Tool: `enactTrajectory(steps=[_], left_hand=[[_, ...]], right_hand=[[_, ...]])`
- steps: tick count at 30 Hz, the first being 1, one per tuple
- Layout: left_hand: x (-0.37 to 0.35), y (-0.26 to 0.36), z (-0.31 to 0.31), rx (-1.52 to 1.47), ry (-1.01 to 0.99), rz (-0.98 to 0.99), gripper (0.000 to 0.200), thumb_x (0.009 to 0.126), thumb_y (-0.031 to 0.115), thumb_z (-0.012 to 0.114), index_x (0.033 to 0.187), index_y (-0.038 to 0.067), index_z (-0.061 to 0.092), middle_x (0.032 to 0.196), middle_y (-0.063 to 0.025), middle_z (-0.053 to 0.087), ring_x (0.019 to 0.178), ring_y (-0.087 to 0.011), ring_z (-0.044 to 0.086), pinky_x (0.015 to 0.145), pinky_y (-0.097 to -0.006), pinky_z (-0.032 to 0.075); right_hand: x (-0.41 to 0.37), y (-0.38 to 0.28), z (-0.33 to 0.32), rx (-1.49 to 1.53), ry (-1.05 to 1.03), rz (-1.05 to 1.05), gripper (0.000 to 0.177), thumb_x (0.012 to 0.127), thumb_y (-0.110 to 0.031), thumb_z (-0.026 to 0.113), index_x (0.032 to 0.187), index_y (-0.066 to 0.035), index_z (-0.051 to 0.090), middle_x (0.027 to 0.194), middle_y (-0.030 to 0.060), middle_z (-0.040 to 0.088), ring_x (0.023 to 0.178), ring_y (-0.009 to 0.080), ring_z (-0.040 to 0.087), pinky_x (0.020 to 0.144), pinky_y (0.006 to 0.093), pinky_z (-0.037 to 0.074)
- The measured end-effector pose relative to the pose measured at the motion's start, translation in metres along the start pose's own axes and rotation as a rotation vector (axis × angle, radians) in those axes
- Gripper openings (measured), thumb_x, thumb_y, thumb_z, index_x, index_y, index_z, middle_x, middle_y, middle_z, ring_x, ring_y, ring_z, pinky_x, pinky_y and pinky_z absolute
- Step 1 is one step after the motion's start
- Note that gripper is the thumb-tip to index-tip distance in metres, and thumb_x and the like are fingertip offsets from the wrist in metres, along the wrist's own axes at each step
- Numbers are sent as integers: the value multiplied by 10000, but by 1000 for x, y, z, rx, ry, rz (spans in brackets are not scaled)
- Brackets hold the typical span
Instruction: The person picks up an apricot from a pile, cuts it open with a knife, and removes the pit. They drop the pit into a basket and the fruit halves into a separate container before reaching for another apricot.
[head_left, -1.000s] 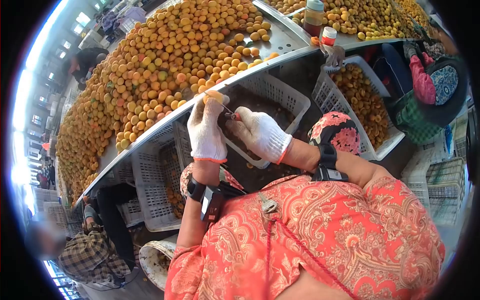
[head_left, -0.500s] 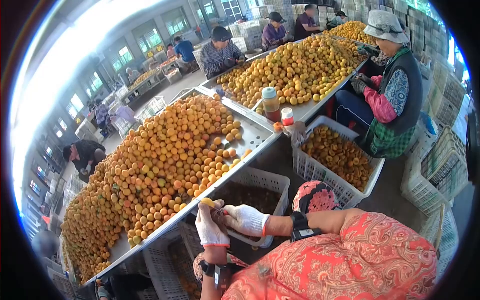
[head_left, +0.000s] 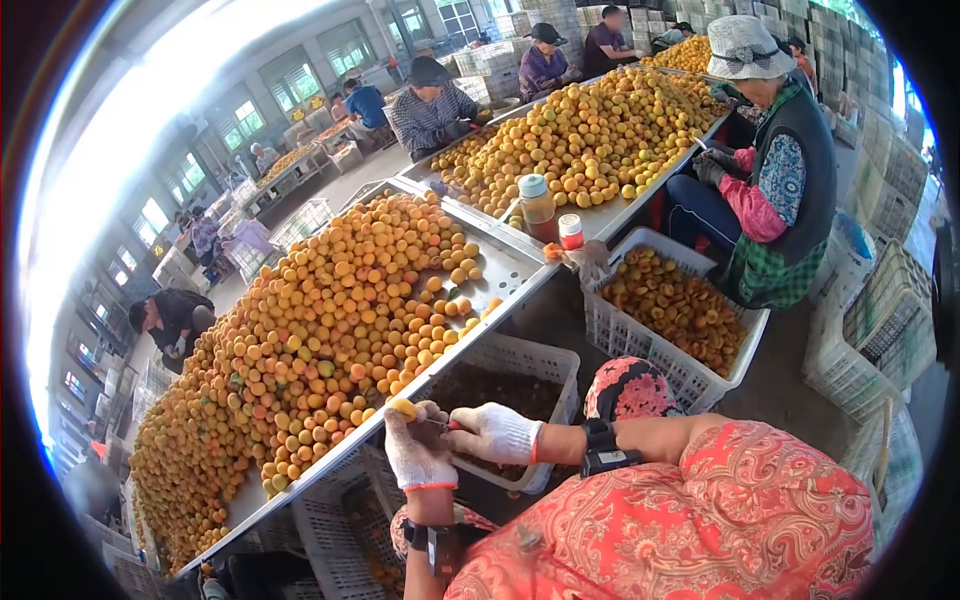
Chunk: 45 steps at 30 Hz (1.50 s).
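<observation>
Gripping a small orange apricot [head_left: 403,407] in its fingertips, the gloved left hand [head_left: 418,455] is closed around the fruit. The gloved right hand [head_left: 497,432], just beside it, pinches a thin red-handled tool [head_left: 443,424] that points at the apricot. A white crate [head_left: 545,355] sits under both hands. Beyond the left hand is a metal table [head_left: 505,268] heaped with more fruit.
</observation>
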<state>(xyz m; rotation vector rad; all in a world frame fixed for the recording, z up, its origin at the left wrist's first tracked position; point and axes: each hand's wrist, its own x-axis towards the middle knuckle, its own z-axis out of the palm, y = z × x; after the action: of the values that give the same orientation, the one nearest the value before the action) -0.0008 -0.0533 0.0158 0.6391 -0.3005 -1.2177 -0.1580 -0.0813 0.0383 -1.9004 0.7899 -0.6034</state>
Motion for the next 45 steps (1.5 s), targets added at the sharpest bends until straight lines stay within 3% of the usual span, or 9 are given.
enactTrajectory(steps=[8,10,14,18,25,28,35,38,45], left_hand=[[19,26,-20,-60,18,-3,422,998,515,501,879,114,564,719,-21,570,695,-199,588,640,-371,496],[49,25,-71,107,122,-12,428,1006,507,488,901,102,574,728,-33,595,664,-202,602,608,-351,507],[-12,-6,8,517,-81,42,229,1028,256,523,1090,56,617,827,-52,664,681,-150,642,594,-281,520],[-10,-8,4,1065,-280,209,224,1034,241,511,998,48,619,747,8,584,637,-60,515,557,-219,407],[-18,-16,7,466,-85,-117,258,1015,365,532,954,125,603,696,47,533,512,-47,446,439,-207,329],[-9,-23,10,270,62,-176,274,971,456,557,1003,189,605,729,40,582,511,-78,513,435,-220,372],[-16,-15,28,338,298,-310,368,927,508,545,949,147,617,741,11,609,580,-144,559,515,-268,406],[-3,-5,-5,214,-239,-384,375,926,447,522,959,83,602,687,9,522,530,-133,419,495,-276,306],[-22,-6,16,169,-205,-320,390,902,396,540,970,13,568,773,-33,494,602,-129,379,546,-268,303]], right_hand=[[5,16,-28,-27,-168,-112,337,890,-350,684,928,-19,632,837,155,693,804,279,685,731,383,523],[13,33,-13,370,68,-103,220,926,-220,697,873,-24,612,750,46,626,743,89,561,711,287,503],[22,6,-18,355,299,-285,142,988,-153,624,993,-14,592,775,33,622,759,70,561,669,281,508],[24,9,-17,337,220,-180,241,1004,-242,598,1063,-10,627,786,40,637,744,66,563,658,282,496],[40,14,0,331,307,-82,304,953,-290,624,1010,8,642,754,101,636,740,115,585,675,332,495],[44,8,1,147,381,-225,216,893,-278,628,898,-61,620,781,229,644,787,416,662,636,423,518],[51,32,13,-104,443,-354,237,890,-285,671,922,-58,611,749,148,653,680,340,665,614,408,522],[52,38,9,616,351,-189,194,911,-230,655,959,-42,641,785,65,658,656,199,665,564,345,513],[37,11,-12,1125,298,254,154,921,-184,609,964,-41,644,774,57,630,608,133,603,481,264,481]])
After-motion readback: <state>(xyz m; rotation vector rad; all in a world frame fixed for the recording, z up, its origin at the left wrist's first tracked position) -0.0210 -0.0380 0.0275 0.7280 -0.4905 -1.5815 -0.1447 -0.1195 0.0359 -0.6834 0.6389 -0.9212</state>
